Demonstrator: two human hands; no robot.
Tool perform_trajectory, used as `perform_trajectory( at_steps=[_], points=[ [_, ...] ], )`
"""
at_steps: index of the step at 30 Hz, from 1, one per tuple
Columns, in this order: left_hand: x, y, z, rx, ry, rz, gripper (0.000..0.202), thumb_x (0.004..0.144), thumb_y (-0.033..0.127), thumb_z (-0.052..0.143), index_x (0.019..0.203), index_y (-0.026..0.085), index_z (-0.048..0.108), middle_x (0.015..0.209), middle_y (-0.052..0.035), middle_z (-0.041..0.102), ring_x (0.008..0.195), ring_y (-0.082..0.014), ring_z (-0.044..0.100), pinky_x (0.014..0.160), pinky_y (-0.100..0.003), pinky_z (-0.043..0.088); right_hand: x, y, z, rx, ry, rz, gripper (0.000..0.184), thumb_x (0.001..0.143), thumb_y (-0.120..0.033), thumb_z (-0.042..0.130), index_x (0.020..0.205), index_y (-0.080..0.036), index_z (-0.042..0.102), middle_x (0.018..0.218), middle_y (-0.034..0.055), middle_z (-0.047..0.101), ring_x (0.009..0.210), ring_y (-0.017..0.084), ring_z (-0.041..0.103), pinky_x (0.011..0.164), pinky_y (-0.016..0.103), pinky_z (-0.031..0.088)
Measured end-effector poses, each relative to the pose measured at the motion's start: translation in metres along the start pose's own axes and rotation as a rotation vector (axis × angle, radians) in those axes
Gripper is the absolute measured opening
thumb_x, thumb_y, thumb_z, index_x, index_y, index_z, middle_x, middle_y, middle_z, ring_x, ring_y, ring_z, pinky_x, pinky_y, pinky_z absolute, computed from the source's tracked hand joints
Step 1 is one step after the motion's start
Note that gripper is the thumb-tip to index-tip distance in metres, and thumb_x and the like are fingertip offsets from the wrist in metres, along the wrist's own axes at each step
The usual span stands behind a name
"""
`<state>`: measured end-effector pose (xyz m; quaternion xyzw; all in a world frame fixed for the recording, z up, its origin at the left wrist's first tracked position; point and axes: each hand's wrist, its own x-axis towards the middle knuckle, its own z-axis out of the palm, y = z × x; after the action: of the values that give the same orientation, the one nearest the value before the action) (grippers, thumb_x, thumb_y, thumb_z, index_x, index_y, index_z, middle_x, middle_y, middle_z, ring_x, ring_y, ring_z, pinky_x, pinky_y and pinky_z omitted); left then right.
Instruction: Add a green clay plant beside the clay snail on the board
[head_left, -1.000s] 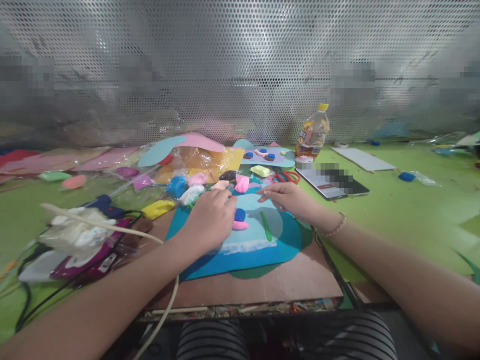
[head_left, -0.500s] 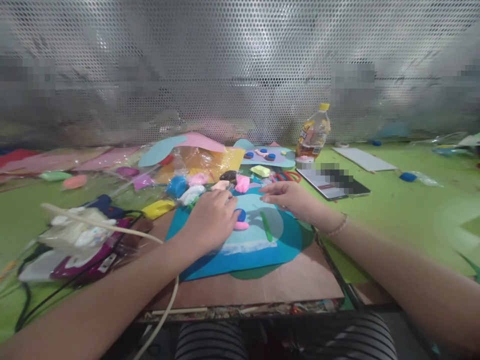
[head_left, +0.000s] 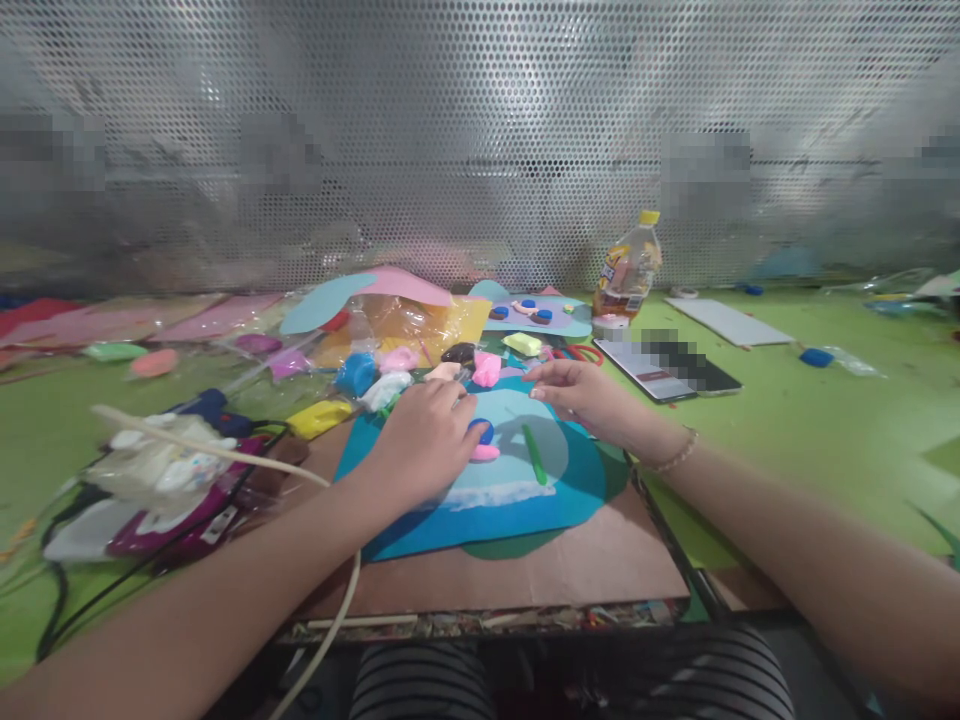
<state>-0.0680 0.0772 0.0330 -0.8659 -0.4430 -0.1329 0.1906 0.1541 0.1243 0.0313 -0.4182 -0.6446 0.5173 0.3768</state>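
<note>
A light blue rounded panel [head_left: 517, 470] lies on a larger blue paper sheet [head_left: 577, 505]. My left hand [head_left: 431, 430] rests over the left part of the sheet, fingers bent and loosely apart, its thumb against a round blue clay piece [head_left: 484, 430]. Just below that piece is a pink clay strip [head_left: 484, 453]. To the right, a thin green clay strip [head_left: 535, 455] sits on the panel. Over the sheet's upper right edge hovers my right hand [head_left: 574, 390], thumb and index finger slightly apart with nothing visible between them.
Several clay packets, including a yellow one [head_left: 319, 418], lie behind and left. A pale cable [head_left: 225, 455] crosses under my left forearm. Red-handled scissors [head_left: 589, 353], a phone [head_left: 667, 368] and a bottle [head_left: 628, 270] stand or lie beyond my right hand. A brown board [head_left: 525, 585] supports the sheet.
My right hand has shifted very slightly to the right. My left hand stays by the blue clay piece, and the clay pieces keep their places on the sheet.
</note>
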Motion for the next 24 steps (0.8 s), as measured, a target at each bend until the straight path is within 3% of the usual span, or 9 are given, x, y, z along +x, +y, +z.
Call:
perform_trajectory(
  at_steps=[8,16,24],
  points=[
    [0.0009,0.0007,-0.0019,-0.004,0.003,0.002,0.030,0.090,0.032,0.045,0.100,0.009,0.062,0.099,-0.0141,0.060,0.099,-0.0283,0.054,0.081,-0.040,0.042,-0.0016,0.0000,-0.0012,-0.005,-0.072,-0.037,0.044,0.067,-0.028,0.071,0.108,-0.016,0.061,0.080,0.0012,0.062,0.053,0.005,0.043,0.042,0.019,0.028],
    [0.0002,-0.0005,0.0003,0.004,0.015,0.001,0.029,0.089,0.032,0.046,0.098,0.010,0.062,0.096,-0.0139,0.061,0.097,-0.0287,0.055,0.080,-0.041,0.043,-0.0026,-0.0031,-0.0032,-0.045,-0.060,-0.026,0.046,0.073,-0.027,0.065,0.117,-0.018,0.059,0.097,0.0067,0.068,0.053,0.005,0.042,0.041,0.019,0.027],
    [0.0000,-0.0011,0.0000,-0.005,0.025,0.010,0.030,0.089,0.033,0.046,0.098,0.010,0.063,0.095,-0.0134,0.061,0.096,-0.0285,0.055,0.079,-0.041,0.043,-0.0045,-0.0074,-0.0015,-0.137,-0.038,-0.033,0.046,0.070,-0.027,0.067,0.115,-0.016,0.061,0.076,0.0006,0.060,0.048,0.005,0.038,0.041,0.020,0.029]
  ],
)
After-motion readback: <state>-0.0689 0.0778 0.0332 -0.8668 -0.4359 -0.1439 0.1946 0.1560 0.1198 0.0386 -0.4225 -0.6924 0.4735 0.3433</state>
